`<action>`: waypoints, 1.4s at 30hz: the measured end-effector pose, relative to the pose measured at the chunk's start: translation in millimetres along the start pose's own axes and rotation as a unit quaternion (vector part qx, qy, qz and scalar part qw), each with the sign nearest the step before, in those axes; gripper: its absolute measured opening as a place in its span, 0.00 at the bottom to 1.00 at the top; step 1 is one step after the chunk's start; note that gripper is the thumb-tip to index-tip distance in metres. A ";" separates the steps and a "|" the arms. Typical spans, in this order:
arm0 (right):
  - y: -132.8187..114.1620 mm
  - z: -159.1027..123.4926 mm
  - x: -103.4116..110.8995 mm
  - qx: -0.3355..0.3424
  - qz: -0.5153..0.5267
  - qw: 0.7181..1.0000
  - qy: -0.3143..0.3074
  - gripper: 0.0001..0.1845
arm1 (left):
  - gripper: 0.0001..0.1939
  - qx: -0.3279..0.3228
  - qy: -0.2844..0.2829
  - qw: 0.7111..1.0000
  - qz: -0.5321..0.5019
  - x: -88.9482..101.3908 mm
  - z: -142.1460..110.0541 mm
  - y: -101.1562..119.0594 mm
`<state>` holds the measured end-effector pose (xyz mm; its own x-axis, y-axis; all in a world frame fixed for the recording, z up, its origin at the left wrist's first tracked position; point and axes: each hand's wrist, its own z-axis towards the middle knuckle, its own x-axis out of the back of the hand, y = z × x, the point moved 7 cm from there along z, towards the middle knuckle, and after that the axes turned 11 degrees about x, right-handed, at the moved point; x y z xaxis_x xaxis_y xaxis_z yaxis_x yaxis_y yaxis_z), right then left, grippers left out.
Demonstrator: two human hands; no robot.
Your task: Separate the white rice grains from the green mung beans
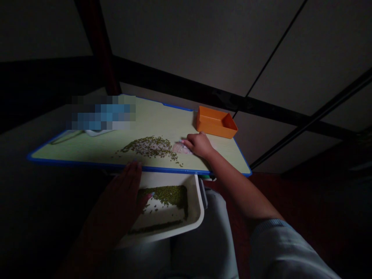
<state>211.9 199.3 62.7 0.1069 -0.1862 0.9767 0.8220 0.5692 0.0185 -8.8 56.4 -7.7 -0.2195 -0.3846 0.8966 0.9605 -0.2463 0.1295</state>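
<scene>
A loose pile of small green beans is spread over the tabletop. To its right, my right hand rests low on the table with its fingers curled around a thin, see-through plastic piece; the exact kind is unclear. Below the front edge, a white plastic bin sits on my lap, with more green beans gathered toward its far side. Over the bin's left part is my left hand, fingers stretched toward the table edge and thumb apart. It holds nothing visible and hides part of the bin.
An orange open box stands at the table's back right. On the left side lies a blurred-out blue object on something white. A blue rim borders the table. Pale wall panels rise behind it.
</scene>
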 end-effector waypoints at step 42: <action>-2.6 -32.5 6.5 -0.001 0.151 0.984 0.091 0.19 | 0.43 -0.005 -0.002 0.999 0.034 1.5 1.0 1.6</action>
<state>228.7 170.6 62.0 0.4457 -0.1491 0.8827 0.7377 0.6197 -0.2679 -7.4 56.4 -5.7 -0.1531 -0.3963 0.9053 0.9715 -0.2279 0.0645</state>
